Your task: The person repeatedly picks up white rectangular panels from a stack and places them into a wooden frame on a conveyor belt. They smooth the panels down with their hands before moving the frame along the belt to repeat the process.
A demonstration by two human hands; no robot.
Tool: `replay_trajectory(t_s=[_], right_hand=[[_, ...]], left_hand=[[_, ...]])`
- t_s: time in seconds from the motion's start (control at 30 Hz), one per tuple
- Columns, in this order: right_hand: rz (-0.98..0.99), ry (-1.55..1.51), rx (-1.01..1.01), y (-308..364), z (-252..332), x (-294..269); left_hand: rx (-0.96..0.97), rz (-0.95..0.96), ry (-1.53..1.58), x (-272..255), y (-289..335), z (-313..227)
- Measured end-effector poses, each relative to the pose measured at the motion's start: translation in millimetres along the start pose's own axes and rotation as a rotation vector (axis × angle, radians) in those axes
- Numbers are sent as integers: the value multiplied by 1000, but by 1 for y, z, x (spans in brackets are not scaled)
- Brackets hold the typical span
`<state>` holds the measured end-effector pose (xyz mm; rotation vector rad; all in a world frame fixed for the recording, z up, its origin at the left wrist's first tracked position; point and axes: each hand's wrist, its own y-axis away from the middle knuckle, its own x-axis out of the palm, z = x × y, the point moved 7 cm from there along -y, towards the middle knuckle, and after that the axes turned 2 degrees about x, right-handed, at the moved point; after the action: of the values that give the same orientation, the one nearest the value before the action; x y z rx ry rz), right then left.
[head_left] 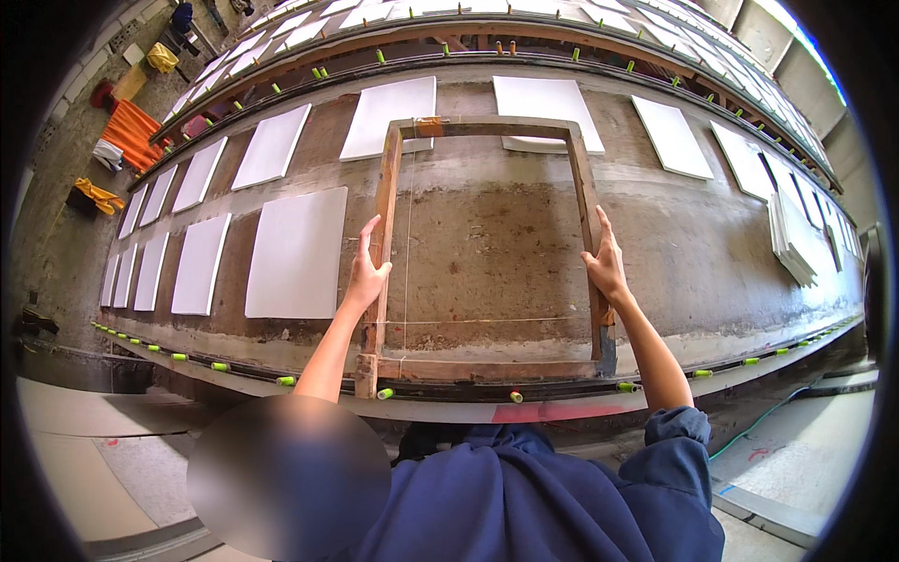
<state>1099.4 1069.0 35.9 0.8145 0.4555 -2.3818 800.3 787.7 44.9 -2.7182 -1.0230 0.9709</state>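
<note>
A rectangular wooden frame (482,371) is directly in front of me over the brown, stained table (487,229). Thin strings run across its opening, one lengthwise near the left bar and one crosswise near the front bar. My left hand (367,273) grips the left bar, and my right hand (607,267) grips the right bar at about the same height. The thumbs are in sight; the other fingers partly hide behind the bars. Beyond the frame, its far bar overlaps two white sheets (398,105). Another white sheet (296,255) lies just left of my left hand.
More white sheets lie in rows to the left and right, with a leaning stack (791,239) at the far right. Small green pegs (516,397) line the table's near rail. Behind stands another long table with sheets. Orange cloth (131,133) hangs at the far left.
</note>
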Motion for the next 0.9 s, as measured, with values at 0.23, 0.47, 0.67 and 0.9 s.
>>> replay_trajectory(t_s=[0.23,0.47,0.67,0.9], right_hand=[[14,14,-50,-6,2,-4],[-3,86,-8,-1,-4,2],[-38,538,-6,2,-14,12],[-24,654,49,1,-13,4]], left_hand=[[-30,12,11,8,7,2],[8,83,-312,15,10,-3],[-59,123,-714,25,12,-2],[30,233,-849,70,-19,-40]])
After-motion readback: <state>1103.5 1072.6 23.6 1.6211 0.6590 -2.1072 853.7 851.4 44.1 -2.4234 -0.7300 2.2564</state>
